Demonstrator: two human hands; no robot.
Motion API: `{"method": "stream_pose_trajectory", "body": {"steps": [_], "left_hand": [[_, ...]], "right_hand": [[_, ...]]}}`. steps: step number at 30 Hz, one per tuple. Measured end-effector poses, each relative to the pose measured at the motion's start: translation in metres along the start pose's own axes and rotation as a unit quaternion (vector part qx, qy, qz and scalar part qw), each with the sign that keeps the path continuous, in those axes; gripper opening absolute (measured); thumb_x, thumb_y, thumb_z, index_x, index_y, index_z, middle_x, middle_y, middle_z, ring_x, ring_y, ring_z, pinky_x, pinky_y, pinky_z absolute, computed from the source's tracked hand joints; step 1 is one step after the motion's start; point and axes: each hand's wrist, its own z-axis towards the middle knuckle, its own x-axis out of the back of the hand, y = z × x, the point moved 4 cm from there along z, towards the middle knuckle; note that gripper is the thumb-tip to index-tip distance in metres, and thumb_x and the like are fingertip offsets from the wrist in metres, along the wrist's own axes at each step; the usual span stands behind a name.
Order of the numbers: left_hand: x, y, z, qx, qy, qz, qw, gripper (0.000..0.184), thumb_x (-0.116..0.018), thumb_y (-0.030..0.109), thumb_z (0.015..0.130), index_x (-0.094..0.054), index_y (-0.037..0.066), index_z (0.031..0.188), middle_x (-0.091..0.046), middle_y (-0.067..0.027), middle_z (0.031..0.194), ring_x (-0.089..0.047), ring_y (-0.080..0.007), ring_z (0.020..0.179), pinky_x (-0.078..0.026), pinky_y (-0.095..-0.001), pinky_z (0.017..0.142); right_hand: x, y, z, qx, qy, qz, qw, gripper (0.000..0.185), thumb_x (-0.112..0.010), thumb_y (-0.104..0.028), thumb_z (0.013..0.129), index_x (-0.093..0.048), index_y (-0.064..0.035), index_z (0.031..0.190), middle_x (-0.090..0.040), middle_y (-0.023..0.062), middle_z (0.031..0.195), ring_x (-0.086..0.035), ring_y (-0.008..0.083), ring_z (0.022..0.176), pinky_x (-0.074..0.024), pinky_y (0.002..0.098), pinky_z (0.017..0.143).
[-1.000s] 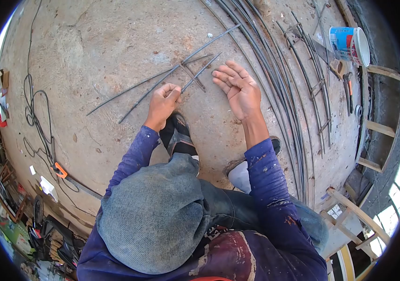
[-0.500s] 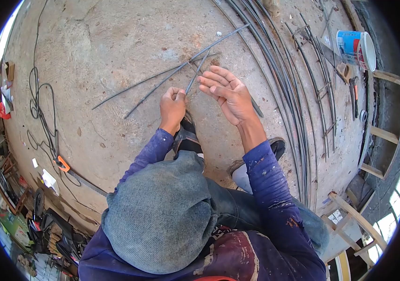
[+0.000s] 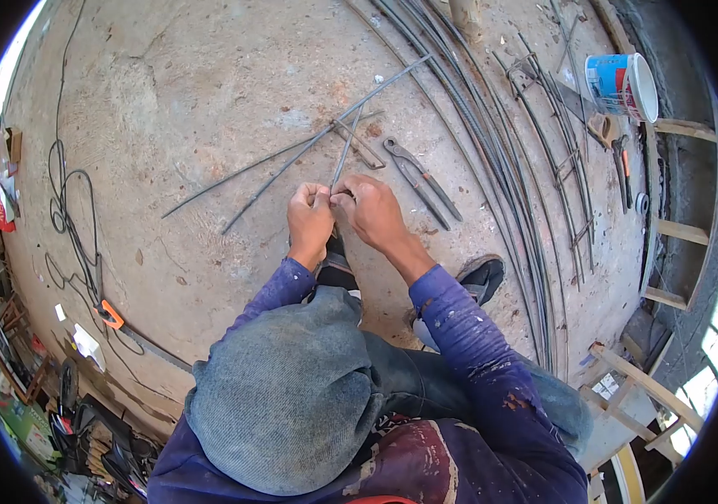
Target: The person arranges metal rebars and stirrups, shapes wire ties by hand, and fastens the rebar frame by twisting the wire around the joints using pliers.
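Observation:
My left hand (image 3: 310, 220) is closed around the near end of a thin steel rod (image 3: 345, 153) that slants away from me over the floor. My right hand (image 3: 372, 212) meets it there, its fingertips pinched together against the left fingers; whatever they hold is hidden. Two longer steel rods, one of them this long rebar (image 3: 292, 160), cross beyond my hands. By the crossing lies a small bent steel bar (image 3: 364, 148). A pair of tie-wire nippers (image 3: 420, 181) rests on the concrete to the right of my right hand, jaws pointing away.
Long curved rebars (image 3: 493, 134) run along the right, beside a tied rebar frame (image 3: 562, 160). Further right are a tipped blue-and-white bucket (image 3: 607, 82), a handsaw (image 3: 601, 128) and orange-handled pliers (image 3: 625, 172). At left lie a black cable (image 3: 82, 244) and an orange-handled saw (image 3: 110, 314).
My right hand has gone from open and raised to pinched beside my left hand. The nippers and bent bar it covered now show. The view has shifted slightly, and my right foot appears further out.

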Motion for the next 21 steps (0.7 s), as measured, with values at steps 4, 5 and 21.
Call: {"method": "stream_pose_trajectory", "body": {"steps": [4, 5, 21], "left_hand": [[0.004, -0.009, 0.005, 0.158, -0.026, -0.103, 0.982, 0.009, -0.053, 0.01, 0.104, -0.055, 0.003, 0.099, -0.056, -0.0054, 0.071, -0.042, -0.0106, 0.044, -0.027, -0.0269, 0.036], [0.005, -0.008, 0.004, 0.172, -0.034, -0.12, 0.977, 0.013, -0.054, 0.014, 0.105, -0.055, 0.003, 0.098, -0.059, -0.0065, 0.072, -0.042, -0.0098, 0.042, -0.028, -0.0266, 0.036], [0.094, 0.059, -0.036, -0.188, -0.104, 0.447, 0.868, 0.019, -0.069, 0.012, 0.091, -0.075, 0.001, 0.106, -0.072, -0.0199, 0.084, -0.069, -0.0337, 0.074, -0.051, -0.041, 0.068]], "right_hand": [[-0.001, 0.008, -0.012, 0.06, -0.006, -0.085, 0.995, 0.012, -0.068, -0.01, 0.088, -0.068, 0.0022, 0.087, -0.067, 0.0235, 0.086, -0.067, 0.0457, 0.087, -0.0528, 0.0499, 0.073], [-0.002, 0.018, -0.015, 0.037, -0.023, -0.077, 0.996, 0.012, -0.069, -0.01, 0.087, -0.069, 0.0013, 0.088, -0.068, 0.0241, 0.085, -0.066, 0.0462, 0.088, -0.053, 0.0499, 0.074], [0.316, -0.073, 0.081, 0.076, 0.276, -0.238, 0.928, 0.039, -0.068, -0.011, 0.089, -0.063, -0.0002, 0.126, -0.071, 0.0194, 0.118, -0.071, 0.0304, 0.101, -0.0567, 0.0407, 0.089]]}}
